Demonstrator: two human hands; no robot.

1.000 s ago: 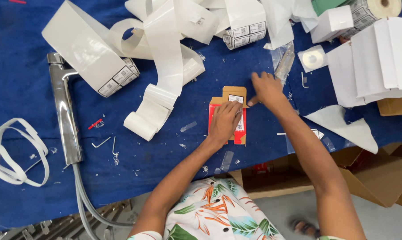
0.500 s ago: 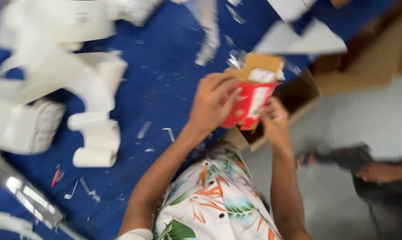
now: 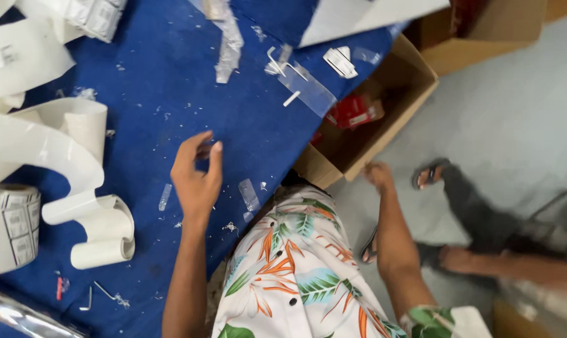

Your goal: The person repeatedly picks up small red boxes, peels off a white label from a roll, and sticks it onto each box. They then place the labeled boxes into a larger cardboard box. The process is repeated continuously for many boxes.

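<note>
My left hand (image 3: 197, 175) hovers over the blue table cloth (image 3: 152, 94), fingers spread and curled a little, holding nothing. My right hand (image 3: 378, 175) hangs off the table edge beside an open cardboard box (image 3: 358, 147) on the floor; it looks empty, though it is blurred. A red packet (image 3: 355, 112) lies inside that box. Small clear tape scraps (image 3: 249, 194) lie on the cloth near my left hand.
White label rolls and loose backing strips (image 3: 77, 188) cover the table's left side. A clear plastic strip (image 3: 307, 91) and crumpled tape (image 3: 228, 40) lie further up. A metal bar (image 3: 20, 316) is at bottom left. Another person's sandalled foot (image 3: 428, 174) and dark-trousered leg (image 3: 484, 219) are on the grey floor at the right.
Both hands held the red and brown packet half a second ago. Now neither holds it, a red packet lies in the box, my right hand is down by the box and my left is over the cloth.
</note>
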